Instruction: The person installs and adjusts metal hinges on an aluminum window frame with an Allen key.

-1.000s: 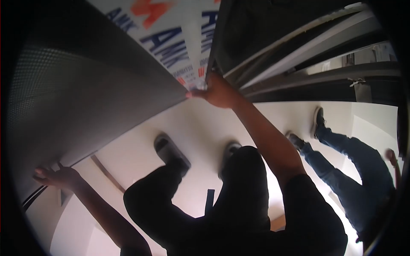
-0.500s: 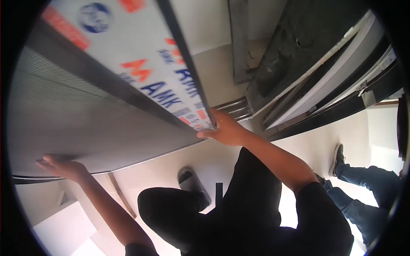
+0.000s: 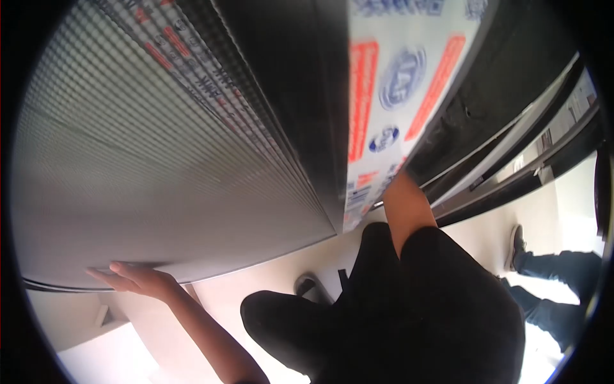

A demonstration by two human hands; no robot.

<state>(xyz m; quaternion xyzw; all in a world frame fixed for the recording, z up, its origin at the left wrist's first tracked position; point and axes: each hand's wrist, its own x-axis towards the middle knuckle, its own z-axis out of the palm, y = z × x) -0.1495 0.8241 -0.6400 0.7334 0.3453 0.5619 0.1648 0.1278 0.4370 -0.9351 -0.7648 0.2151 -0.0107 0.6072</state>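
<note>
One mesh-faced panel (image 3: 160, 211) stands before the person (image 3: 416, 301), left hand (image 3: 137, 278) uncurled against its lower edge; the right hand, earlier visible at its printed side (image 3: 396, 96), is now hidden behind it, grip unclear.

A mesh panel (image 3: 153, 185) is at left, printed tape (image 3: 400, 86) along its right side; the left hand (image 3: 144, 278) touches its lower edge; the right forearm (image 3: 411, 208) goes behind the tape; stacked panels (image 3: 486, 109) are right.
</note>
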